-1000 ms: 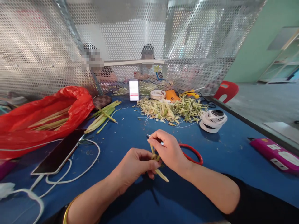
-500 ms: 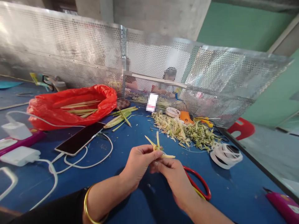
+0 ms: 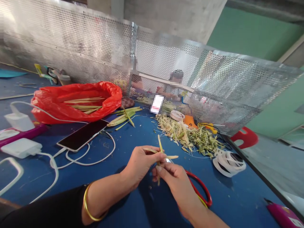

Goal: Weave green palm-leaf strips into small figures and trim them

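My left hand point(image 3: 143, 163) pinches a small piece woven from pale yellow-green leaf strips point(image 3: 160, 144), with strip ends sticking up and to the right. Just below it, my right hand point(image 3: 174, 177) has thumb and fingers closed on a strip end that hangs down from the piece. The woven middle is mostly hidden by my fingers. Under and beside my right hand lie scissors with red handles point(image 3: 204, 186), partly covered; a bit of metal shows by the fingertips.
A heap of leaf scraps point(image 3: 185, 133) lies beyond my hands. White tape rolls point(image 3: 229, 163) sit at right, a magenta tool point(image 3: 282, 213) nearer. Leftward are a dark phone point(image 3: 83, 136), white cables, chargers and a red plastic bag point(image 3: 54, 107) of strips. A perforated metal screen point(image 3: 95, 47) stands behind.
My right thumb and fingers have shifted slightly down from the left fingertips, and a strip now hangs below them. The strip ends point differently. The view has shifted a little.
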`<state>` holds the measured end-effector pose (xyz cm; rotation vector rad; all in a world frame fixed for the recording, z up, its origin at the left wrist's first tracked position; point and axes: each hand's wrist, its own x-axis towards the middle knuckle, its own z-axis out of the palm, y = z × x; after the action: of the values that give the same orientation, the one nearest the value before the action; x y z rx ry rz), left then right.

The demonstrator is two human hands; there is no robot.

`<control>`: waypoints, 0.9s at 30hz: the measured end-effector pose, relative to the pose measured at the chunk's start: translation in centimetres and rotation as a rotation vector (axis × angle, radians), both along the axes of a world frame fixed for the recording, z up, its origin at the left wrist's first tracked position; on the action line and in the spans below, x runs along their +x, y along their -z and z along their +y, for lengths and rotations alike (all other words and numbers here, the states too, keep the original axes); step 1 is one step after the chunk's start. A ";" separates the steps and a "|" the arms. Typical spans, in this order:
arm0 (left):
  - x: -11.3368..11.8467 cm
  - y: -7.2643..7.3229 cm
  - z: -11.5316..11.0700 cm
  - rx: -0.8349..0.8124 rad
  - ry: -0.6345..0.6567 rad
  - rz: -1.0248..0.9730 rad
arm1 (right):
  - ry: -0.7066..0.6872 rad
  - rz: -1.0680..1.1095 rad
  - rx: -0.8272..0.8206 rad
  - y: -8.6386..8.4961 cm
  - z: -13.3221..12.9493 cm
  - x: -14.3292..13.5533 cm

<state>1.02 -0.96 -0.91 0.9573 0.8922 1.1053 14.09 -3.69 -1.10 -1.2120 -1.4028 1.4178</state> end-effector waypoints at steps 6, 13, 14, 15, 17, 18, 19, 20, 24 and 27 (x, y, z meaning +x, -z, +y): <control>0.3 0.0 0.1 0.010 0.087 -0.073 | 0.068 -0.005 0.060 0.4 0.3 0.1; 0.3 -0.2 0.2 -0.010 -0.088 -0.001 | -0.042 -0.174 0.166 -0.2 0.0 0.6; 0.2 -0.2 0.2 -0.014 -0.103 0.002 | -0.053 -0.193 0.177 -0.2 -0.1 0.6; 0.2 -0.2 0.2 -0.015 -0.112 0.003 | -0.062 -0.212 0.188 -0.3 -0.1 0.6; 0.0 -0.2 0.4 -0.013 -0.113 0.008 | -0.068 -0.256 0.218 -0.4 -0.1 0.6; 0.0 -0.2 0.5 -0.010 -0.106 0.014 | -0.065 -0.278 0.238 -0.4 0.0 0.6; -0.1 -0.1 0.7 -0.007 -0.100 0.021 | -0.061 -0.300 0.259 -0.3 0.1 0.6; -0.2 -0.1 0.8 -0.007 -0.094 0.025 | -0.057 -0.321 0.279 -0.3 0.1 0.6; -0.3 0.0 1.2 -0.002 -0.076 0.014 | -0.049 -0.382 0.344 -0.2 0.3 0.6; -0.4 -0.1 1.3 0.013 -0.051 0.018 | -0.034 -0.406 0.362 -0.2 0.2 0.6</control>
<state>0.66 0.34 -0.83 0.9609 0.9297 1.1489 14.68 -3.49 -0.92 -1.2795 -1.8677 0.9093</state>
